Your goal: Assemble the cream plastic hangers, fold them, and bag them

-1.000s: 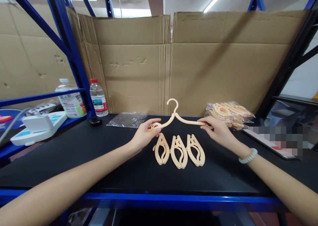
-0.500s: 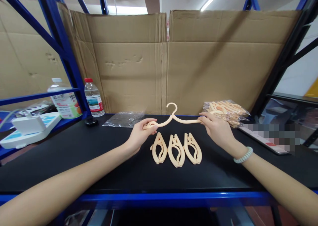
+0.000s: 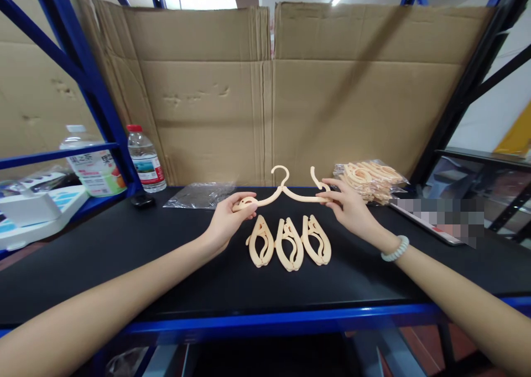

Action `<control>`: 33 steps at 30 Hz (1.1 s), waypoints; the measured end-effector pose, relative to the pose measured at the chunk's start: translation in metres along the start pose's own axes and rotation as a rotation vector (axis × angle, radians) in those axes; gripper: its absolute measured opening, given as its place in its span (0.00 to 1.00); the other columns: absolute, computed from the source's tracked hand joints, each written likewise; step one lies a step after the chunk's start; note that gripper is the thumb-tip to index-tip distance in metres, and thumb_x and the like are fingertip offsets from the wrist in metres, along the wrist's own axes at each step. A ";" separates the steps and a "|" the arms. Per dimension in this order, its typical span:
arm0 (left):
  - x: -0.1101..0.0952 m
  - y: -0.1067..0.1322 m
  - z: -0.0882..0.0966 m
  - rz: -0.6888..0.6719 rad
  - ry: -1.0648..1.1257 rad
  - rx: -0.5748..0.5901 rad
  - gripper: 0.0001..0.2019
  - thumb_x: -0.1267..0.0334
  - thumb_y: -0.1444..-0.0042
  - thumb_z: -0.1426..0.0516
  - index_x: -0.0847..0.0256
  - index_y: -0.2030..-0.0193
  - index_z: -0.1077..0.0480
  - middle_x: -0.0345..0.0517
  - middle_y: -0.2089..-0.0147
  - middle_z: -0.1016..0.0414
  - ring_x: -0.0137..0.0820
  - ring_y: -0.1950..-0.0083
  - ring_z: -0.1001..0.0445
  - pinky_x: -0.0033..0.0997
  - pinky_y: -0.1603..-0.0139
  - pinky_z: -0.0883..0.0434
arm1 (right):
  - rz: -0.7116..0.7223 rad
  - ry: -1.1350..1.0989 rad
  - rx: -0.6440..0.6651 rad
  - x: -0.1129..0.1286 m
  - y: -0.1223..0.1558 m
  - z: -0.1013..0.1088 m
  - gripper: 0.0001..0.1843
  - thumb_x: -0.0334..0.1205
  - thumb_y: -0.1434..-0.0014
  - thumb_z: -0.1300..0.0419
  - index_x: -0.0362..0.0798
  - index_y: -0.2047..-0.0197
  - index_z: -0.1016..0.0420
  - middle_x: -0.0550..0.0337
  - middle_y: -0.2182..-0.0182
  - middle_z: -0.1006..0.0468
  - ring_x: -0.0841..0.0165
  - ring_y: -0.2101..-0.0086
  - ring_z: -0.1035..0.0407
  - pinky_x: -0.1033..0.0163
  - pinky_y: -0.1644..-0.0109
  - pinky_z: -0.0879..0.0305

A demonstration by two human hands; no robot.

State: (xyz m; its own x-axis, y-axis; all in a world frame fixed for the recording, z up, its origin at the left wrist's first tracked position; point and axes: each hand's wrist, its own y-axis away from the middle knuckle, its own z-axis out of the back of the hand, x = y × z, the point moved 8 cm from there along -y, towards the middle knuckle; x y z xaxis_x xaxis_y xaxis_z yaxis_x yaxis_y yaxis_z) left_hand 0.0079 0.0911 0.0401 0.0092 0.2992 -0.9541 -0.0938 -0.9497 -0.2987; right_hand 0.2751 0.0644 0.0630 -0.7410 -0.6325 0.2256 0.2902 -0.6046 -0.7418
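Observation:
A cream folding clothes hanger is spread out above the black tabletop, its hook pointing up. My left hand pinches its left end between thumb and fingers. At the other end, my right hand is closed on the right arm, where a small curved piece stands up beside the fingers. Below it lie three folded hangers side by side: a left one, a middle one and a right one. The parts of the held hanger under my fingers are hidden.
Bagged hangers are piled at the back right, beside a flat pale object partly blurred out. Clear plastic film, a red-capped water bottle and a dark mouse-like object are at the left. Cardboard walls the back.
At the hanger's right end a curved piece now stands up beside my right fingers. My right hand has shifted a little inward. The whole view has moved slightly.

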 end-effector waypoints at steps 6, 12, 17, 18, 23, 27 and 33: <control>0.000 -0.001 0.002 -0.011 0.013 -0.016 0.17 0.65 0.56 0.35 0.64 0.57 0.26 0.42 0.67 0.27 0.25 0.68 0.28 0.25 0.64 0.29 | -0.246 -0.513 0.065 -0.013 0.004 -0.014 0.14 0.35 0.44 0.40 0.51 0.53 0.26 0.52 0.44 0.33 0.62 0.55 0.27 0.52 0.50 0.26; -0.002 0.000 0.001 -0.027 0.047 -0.011 0.18 0.65 0.56 0.34 0.65 0.56 0.27 0.40 0.67 0.27 0.24 0.69 0.28 0.23 0.64 0.29 | -0.386 -0.742 0.071 -0.018 0.003 -0.019 0.20 0.41 0.50 0.34 0.46 0.54 0.28 0.50 0.57 0.23 0.60 0.55 0.28 0.53 0.51 0.27; -0.003 -0.002 0.008 0.008 0.213 -0.095 0.22 0.67 0.58 0.33 0.63 0.54 0.29 0.41 0.63 0.25 0.26 0.64 0.25 0.24 0.62 0.27 | -0.460 -0.881 0.042 -0.024 0.006 -0.019 0.18 0.44 0.47 0.37 0.46 0.54 0.27 0.51 0.56 0.23 0.66 0.62 0.29 0.58 0.58 0.28; -0.003 -0.002 0.008 0.021 0.235 -0.103 0.23 0.68 0.58 0.33 0.63 0.53 0.30 0.41 0.63 0.25 0.27 0.64 0.25 0.24 0.62 0.27 | -0.473 -0.928 0.028 -0.025 0.006 -0.019 0.17 0.43 0.47 0.36 0.47 0.55 0.26 0.52 0.58 0.23 0.68 0.64 0.30 0.59 0.58 0.29; -0.006 0.006 -0.011 0.053 0.214 0.031 0.17 0.65 0.57 0.32 0.65 0.60 0.28 0.42 0.65 0.25 0.27 0.66 0.25 0.24 0.65 0.25 | -0.564 -1.151 -0.055 -0.016 0.008 -0.026 0.18 0.42 0.50 0.32 0.50 0.56 0.29 0.61 0.68 0.26 0.73 0.71 0.33 0.64 0.63 0.30; -0.008 0.021 -0.035 0.078 0.161 0.191 0.17 0.61 0.55 0.33 0.66 0.59 0.27 0.44 0.64 0.26 0.26 0.65 0.26 0.24 0.65 0.24 | -0.532 -1.268 -0.015 0.015 0.009 -0.032 0.19 0.41 0.51 0.30 0.51 0.60 0.33 0.64 0.69 0.25 0.73 0.70 0.31 0.65 0.65 0.30; -0.010 0.032 -0.045 0.045 0.104 0.275 0.17 0.60 0.50 0.35 0.65 0.55 0.29 0.47 0.60 0.25 0.31 0.61 0.24 0.26 0.63 0.23 | -0.319 -1.130 0.338 0.061 0.013 -0.041 0.09 0.41 0.42 0.36 0.48 0.59 0.23 0.57 0.63 0.22 0.68 0.62 0.26 0.61 0.54 0.29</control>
State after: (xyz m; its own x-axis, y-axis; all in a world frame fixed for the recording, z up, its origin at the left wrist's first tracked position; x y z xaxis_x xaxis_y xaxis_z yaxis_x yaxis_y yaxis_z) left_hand 0.0500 0.0539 0.0392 0.0998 0.2324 -0.9675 -0.3626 -0.8970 -0.2529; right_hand 0.2092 0.0373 0.0411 0.0867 -0.3956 0.9143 0.4593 -0.7986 -0.3890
